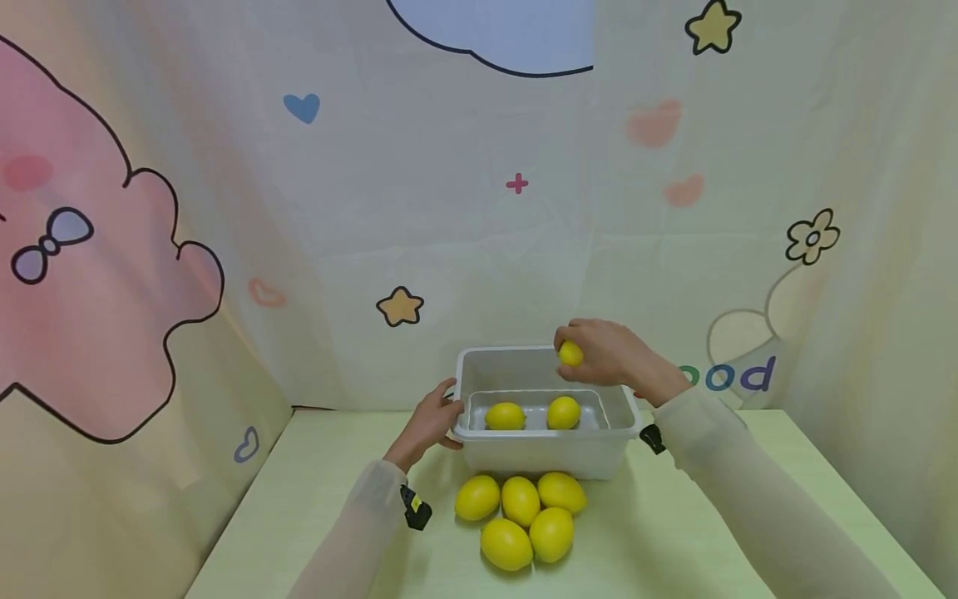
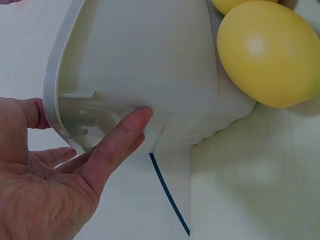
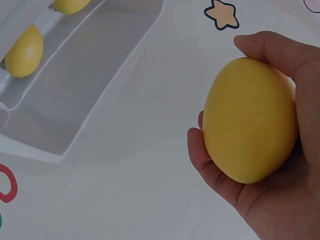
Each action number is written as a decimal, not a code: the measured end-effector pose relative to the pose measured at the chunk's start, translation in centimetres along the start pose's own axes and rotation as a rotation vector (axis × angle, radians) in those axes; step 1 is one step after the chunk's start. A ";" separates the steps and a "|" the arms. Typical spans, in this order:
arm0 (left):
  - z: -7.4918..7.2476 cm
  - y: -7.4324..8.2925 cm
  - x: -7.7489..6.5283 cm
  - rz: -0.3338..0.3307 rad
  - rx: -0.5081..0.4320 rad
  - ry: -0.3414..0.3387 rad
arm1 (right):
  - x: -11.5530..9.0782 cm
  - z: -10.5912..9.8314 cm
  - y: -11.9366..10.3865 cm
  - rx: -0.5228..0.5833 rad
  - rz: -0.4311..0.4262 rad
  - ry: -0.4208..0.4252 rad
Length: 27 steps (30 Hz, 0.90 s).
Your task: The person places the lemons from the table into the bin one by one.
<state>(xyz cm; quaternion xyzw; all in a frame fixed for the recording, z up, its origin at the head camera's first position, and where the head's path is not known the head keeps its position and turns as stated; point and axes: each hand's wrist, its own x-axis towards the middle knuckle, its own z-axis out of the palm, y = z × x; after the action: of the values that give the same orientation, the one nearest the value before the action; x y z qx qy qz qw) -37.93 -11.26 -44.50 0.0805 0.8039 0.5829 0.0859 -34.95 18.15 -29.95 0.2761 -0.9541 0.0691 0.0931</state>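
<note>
A white plastic bin (image 1: pixel 546 456) stands on the table, two yellow lemons (image 1: pixel 505 416) lying apart on its floor. My left hand (image 1: pixel 432 420) grips the bin's left end; in the left wrist view its fingers curl around the rim (image 2: pixel 51 75). Above the bin's back right part, my right hand (image 1: pixel 606 353) holds another lemon (image 3: pixel 250 120), with thumb and fingers wrapped about it. Several more lemons (image 1: pixel 520 501) sit clustered on the table close in front of the bin.
The pale green table (image 1: pixel 329 499) runs back to a printed curtain (image 1: pixel 419 208) behind the bin. Black wrist cameras (image 1: pixel 416 507) hang by both sleeves. A dark line (image 2: pixel 170 192) shows beside the table edge in the left wrist view.
</note>
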 end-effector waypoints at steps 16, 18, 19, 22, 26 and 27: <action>0.0 0.3 0.0 0.001 0.024 0.004 | 2.8 0.2 1.8 -0.001 0.092 -0.141; 0.0 0.3 0.0 -0.003 0.021 0.003 | 3.1 0.3 1.9 -0.002 0.105 -0.160; 0.1 0.3 0.0 -0.004 0.018 0.002 | 3.2 0.4 2.1 0.000 0.108 -0.172; 0.1 0.3 0.0 -0.004 0.012 -0.004 | 3.7 0.8 2.4 0.002 0.126 -0.210; 0.0 0.2 -0.1 -0.001 0.013 -0.002 | 4.4 1.7 2.9 0.030 0.141 -0.259; 0.0 0.2 -0.1 -0.004 0.011 0.001 | 4.6 2.0 3.1 0.038 0.148 -0.271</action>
<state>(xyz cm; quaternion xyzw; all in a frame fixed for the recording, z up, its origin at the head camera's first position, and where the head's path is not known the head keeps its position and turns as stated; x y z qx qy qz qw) -37.83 -11.26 -44.32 0.0790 0.8073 0.5785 0.0860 -40.66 17.99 -31.14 0.2135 -0.9742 0.0557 -0.0473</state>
